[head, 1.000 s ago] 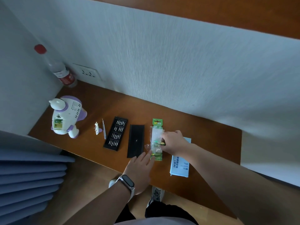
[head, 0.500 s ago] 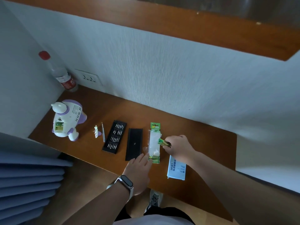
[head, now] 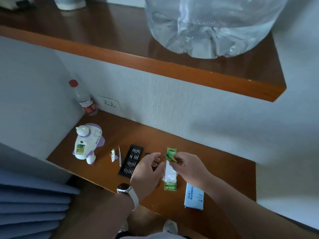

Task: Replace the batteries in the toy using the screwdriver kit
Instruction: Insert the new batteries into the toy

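Observation:
My right hand (head: 187, 167) pinches green-and-gold batteries (head: 170, 158) just above the battery blister pack (head: 170, 176), which lies flat on the wooden desk (head: 215, 171). My left hand (head: 146, 171), with a watch on the wrist, hovers to the left of the pack, fingers loosely curled and holding nothing. The open black bit tray (head: 131, 161) lies left of that hand; its black lid is mostly hidden under the hand. A thin screwdriver (head: 119, 156) and a small white cover (head: 113, 155) lie between the tray and the white-and-purple toy (head: 86, 144), whose battery bay faces up.
A blue kit box (head: 194, 197) lies near the desk's front edge on the right. A red-capped bottle (head: 84, 100) and a wall socket (head: 109, 102) are at the back left corner. A wooden shelf (head: 155, 66) overhead carries a large clear water jug (head: 212, 25).
My right hand has lifted the batteries out of the pack. My left hand rose from the desk edge to beside the pack. The camera tilted up, showing the shelf and jug.

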